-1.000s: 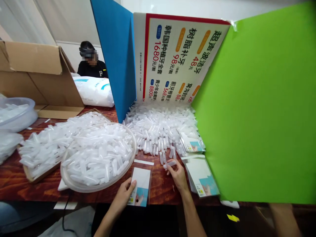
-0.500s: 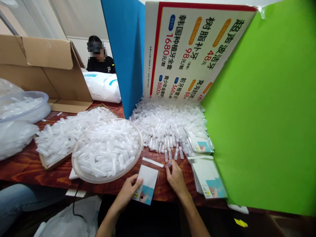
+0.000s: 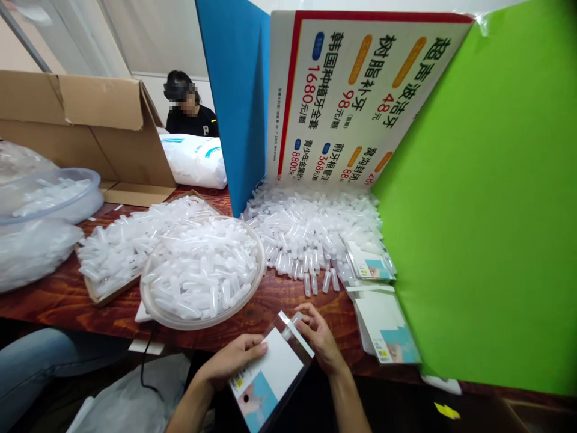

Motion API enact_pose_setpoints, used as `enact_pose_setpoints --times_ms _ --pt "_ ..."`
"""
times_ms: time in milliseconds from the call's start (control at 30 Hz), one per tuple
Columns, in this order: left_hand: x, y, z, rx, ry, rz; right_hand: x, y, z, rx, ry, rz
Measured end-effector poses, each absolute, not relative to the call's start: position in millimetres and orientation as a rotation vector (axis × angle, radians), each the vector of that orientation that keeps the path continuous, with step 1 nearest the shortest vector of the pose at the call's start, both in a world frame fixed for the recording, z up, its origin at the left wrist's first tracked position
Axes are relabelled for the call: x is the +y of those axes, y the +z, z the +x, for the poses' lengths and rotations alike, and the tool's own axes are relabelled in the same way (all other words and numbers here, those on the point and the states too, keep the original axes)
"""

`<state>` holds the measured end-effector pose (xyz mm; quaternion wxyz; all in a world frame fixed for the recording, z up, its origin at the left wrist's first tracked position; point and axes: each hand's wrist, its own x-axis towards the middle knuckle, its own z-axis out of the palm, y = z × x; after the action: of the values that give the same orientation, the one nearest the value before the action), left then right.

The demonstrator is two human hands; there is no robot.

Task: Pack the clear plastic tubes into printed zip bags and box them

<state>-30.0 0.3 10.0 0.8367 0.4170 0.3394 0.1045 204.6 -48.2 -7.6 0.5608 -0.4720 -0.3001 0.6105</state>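
Note:
My left hand (image 3: 246,355) grips a clear plastic sleeve by its left edge. Inside it sits a white and blue printed card (image 3: 273,379), tilted and overhanging the table's front edge. At the sleeve's upper end, beside its white strip (image 3: 295,334), my right hand (image 3: 320,337) pinches a small translucent plastic piece (image 3: 295,320). Whether that piece is inside the sleeve's mouth, I cannot tell. Several similar pieces (image 3: 313,282) lie just beyond, at the front of a large heap (image 3: 311,222).
A round tub (image 3: 148,300) and a shallow cardboard tray (image 3: 94,294), both full of white plastic pieces, stand on the left. Stacked card sleeves (image 3: 383,325) lie at right. Blue (image 3: 234,90), printed (image 3: 288,120) and green (image 3: 473,210) panels wall in the heap. Someone (image 3: 189,111) sits behind.
My left hand has raised and tilted the sleeve with its card toward me. My right hand has brought the small plastic piece from beside the heap to the sleeve's upper end.

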Motion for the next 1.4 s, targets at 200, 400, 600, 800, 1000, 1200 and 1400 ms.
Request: enact_pose_setpoints --times_ms 200,400,600,800,1000,1200,1400 --pt "-2 12 -22 0.728 0.305 0.833 -43 -16 193 -0.741 1.344 -1.181" --pt "1 17 -20 0.742 0.369 0.853 -42 -18 177 -0.615 1.308 -1.112" --pt "1 17 -28 0.744 0.357 0.887 -45 -17 175 -0.583 1.379 -1.031" --pt "1 10 -32 0.757 0.301 0.930 -48 -13 175 -0.568 1.338 -1.054" --pt "-1 4 -31 0.734 0.261 0.945 -49 -18 179 -0.672 1.377 -1.118" --pt "-4 7 -31 0.730 0.271 0.943 -50 -24 177 -0.716 1.360 -1.141" --pt "1 9 -34 0.750 0.289 0.982 -51 -20 183 -0.803 1.297 -1.189"
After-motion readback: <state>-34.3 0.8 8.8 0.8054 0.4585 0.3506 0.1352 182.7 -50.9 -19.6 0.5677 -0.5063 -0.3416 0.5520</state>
